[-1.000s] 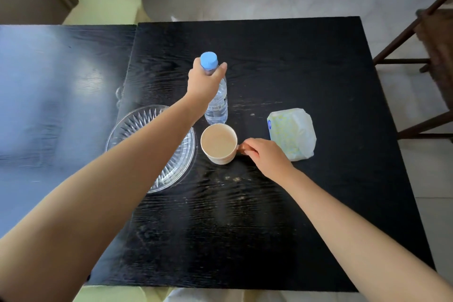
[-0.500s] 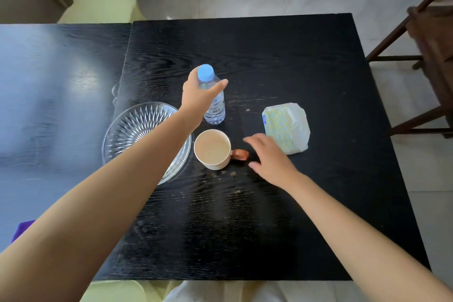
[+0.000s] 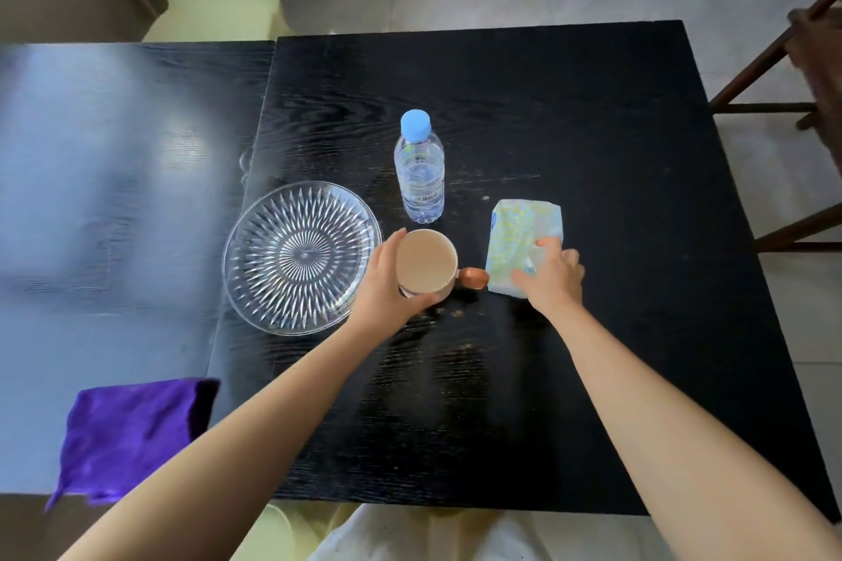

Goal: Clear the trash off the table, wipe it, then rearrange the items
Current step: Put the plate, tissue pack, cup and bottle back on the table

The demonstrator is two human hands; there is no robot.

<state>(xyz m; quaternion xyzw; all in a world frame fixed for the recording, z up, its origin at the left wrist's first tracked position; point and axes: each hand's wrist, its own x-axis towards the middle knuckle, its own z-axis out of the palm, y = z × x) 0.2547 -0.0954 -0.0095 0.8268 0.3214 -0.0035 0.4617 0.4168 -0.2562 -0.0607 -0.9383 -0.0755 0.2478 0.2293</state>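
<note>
A purple cloth [image 3: 130, 437] lay nearest, at the adjoining table's edge. On the black table [image 3: 569, 378], the left hand [image 3: 387, 287] curled around the cup [image 3: 426, 262], thumb and fingers against its sides. The right hand [image 3: 553, 273] rested on the tissue pack [image 3: 519, 228], fingers spread. The glass dish [image 3: 300, 257] sat left of the cup. Beyond stood 1 water bottle [image 3: 419, 171], upright and untouched.

barcode on the water bottle [image 3: 420, 178] label, digits too small to read, tissue pack [image 3: 524, 237] print illegible
</note>
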